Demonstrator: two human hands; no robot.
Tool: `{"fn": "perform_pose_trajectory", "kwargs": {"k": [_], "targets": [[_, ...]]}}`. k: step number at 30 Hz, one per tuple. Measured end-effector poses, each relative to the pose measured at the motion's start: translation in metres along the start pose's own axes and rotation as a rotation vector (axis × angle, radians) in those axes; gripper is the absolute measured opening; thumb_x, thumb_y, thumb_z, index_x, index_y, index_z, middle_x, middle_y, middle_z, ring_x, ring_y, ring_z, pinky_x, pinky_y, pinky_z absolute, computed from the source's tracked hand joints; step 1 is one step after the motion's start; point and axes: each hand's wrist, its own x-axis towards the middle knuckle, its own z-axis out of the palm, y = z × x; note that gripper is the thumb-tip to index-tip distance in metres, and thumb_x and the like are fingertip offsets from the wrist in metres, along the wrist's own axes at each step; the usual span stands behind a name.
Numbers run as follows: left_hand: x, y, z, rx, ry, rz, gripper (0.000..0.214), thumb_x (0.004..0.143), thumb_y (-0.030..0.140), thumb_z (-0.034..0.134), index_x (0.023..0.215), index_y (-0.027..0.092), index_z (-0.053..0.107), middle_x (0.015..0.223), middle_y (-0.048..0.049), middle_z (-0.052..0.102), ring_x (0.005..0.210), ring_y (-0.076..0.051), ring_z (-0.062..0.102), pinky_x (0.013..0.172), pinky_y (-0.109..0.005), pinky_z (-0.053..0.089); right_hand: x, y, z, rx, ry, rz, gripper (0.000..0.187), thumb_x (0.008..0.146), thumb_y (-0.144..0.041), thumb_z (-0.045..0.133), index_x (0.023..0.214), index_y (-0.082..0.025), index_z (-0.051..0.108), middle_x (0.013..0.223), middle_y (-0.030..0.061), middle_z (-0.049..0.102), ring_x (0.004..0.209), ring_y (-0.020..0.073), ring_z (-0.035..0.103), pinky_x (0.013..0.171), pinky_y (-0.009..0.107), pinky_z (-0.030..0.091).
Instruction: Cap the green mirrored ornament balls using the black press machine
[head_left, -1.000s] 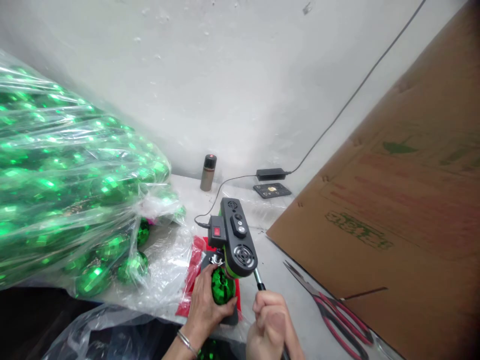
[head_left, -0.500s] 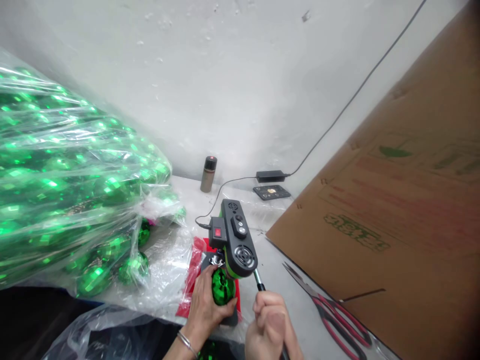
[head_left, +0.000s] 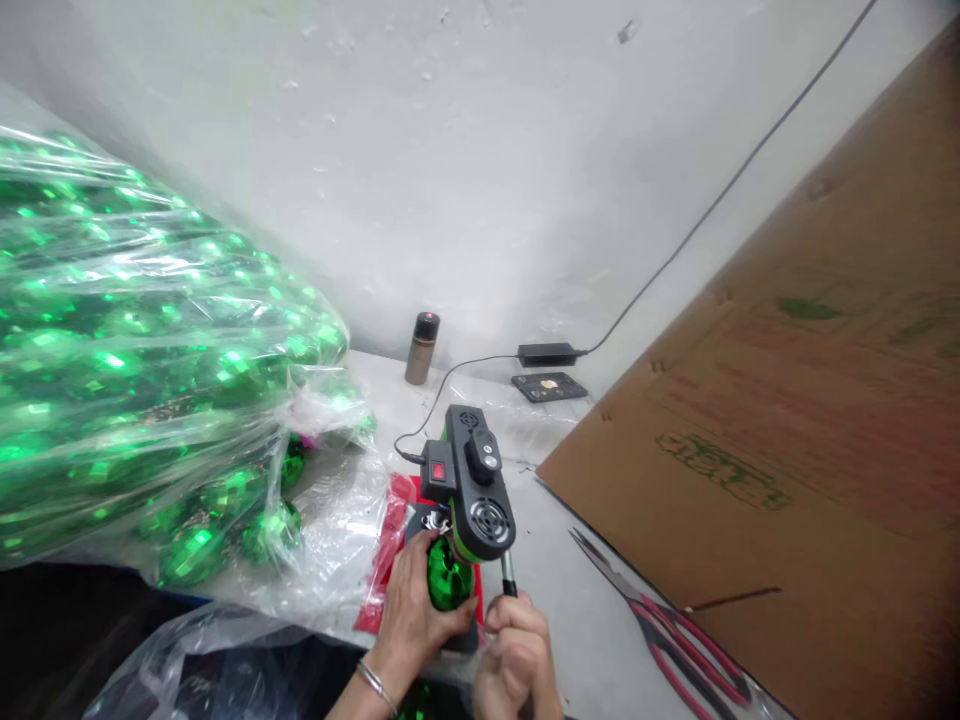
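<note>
My left hand [head_left: 409, 605], with a metal bangle at the wrist, has its fingers and thumb around a faceted shiny green ball ornament [head_left: 448, 580]. The ball sits against the near end of a small black machine [head_left: 474, 470] with round vents and a red switch. My right hand [head_left: 519, 650] is closed around the black-gripped metal lever [head_left: 508, 574] that sticks out from under the machine. A red sheet [head_left: 390, 560] and a dark base lie below the machine, partly hidden by my left hand.
A clear plastic bag [head_left: 150, 350] full of green balls fills the left side. Red-handled scissors [head_left: 675, 640] lie beside a large cardboard box [head_left: 750, 420] on the right. Against the wall stand a spray can [head_left: 423, 350], a power adapter [head_left: 547, 355] and a dark phone [head_left: 549, 387].
My right hand has swung the lever to the left, so its grip now sits nearer my left hand. The left hand still holds the green ball in place.
</note>
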Motion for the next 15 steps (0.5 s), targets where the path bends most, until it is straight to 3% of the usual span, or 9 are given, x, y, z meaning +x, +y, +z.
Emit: {"fn": "perform_pose_trajectory", "kwargs": {"k": [4,6,10,12,15], "targets": [[0.001,0.0,-0.002,0.0,-0.016,-0.009,0.074,0.072,0.034,0.09,0.139,0.017,0.061,0.125,-0.0194,0.081,0.113,-0.04,0.082,0.095,-0.058,0.071,-0.004,0.0,-0.003,-0.015,-0.023,0.021,0.044,0.113,-0.022,0.049,0.069,-0.022,0.053,0.073,-0.0036,0.061,0.062,0.0117,0.056,0.092,0.035,0.052],[0.002,0.0,-0.003,0.0,-0.024,-0.015,0.074,0.072,0.035,0.09,0.138,0.017,0.062,0.126,-0.0194,0.081,0.114,-0.041,0.082,0.097,-0.059,0.071,0.005,-0.006,-0.003,-0.007,-0.017,0.044,0.044,0.114,-0.02,0.046,0.069,-0.022,0.05,0.071,-0.0038,0.058,0.061,0.0119,0.054,0.086,0.034,0.051],[0.003,0.003,-0.007,-0.041,-0.044,-0.042,0.072,0.072,0.031,0.089,0.138,0.018,0.063,0.129,-0.0183,0.08,0.119,-0.04,0.08,0.103,-0.061,0.069,0.045,-0.026,-0.004,0.041,-0.12,0.144,0.042,0.111,-0.015,0.052,0.07,-0.022,0.048,0.067,-0.0035,0.052,0.06,0.0117,0.053,0.058,0.026,0.038],[0.004,0.005,-0.009,-0.077,-0.063,-0.056,0.073,0.072,0.03,0.09,0.139,0.017,0.064,0.131,-0.0184,0.079,0.122,-0.04,0.079,0.106,-0.061,0.068,0.069,-0.035,-0.003,0.059,-0.223,0.199,0.041,0.111,-0.016,0.053,0.071,-0.022,0.051,0.065,-0.0036,0.051,0.058,0.0107,0.051,0.057,0.026,0.037],[0.005,0.002,-0.011,-0.118,-0.103,-0.089,0.074,0.074,0.029,0.09,0.141,0.016,0.064,0.135,-0.0192,0.078,0.126,-0.04,0.078,0.11,-0.062,0.066,0.091,-0.042,0.0,0.075,-0.236,0.222,0.044,0.113,-0.021,0.054,0.069,-0.022,0.051,0.063,-0.004,0.048,0.058,0.0112,0.052,0.058,0.027,0.04]]}}
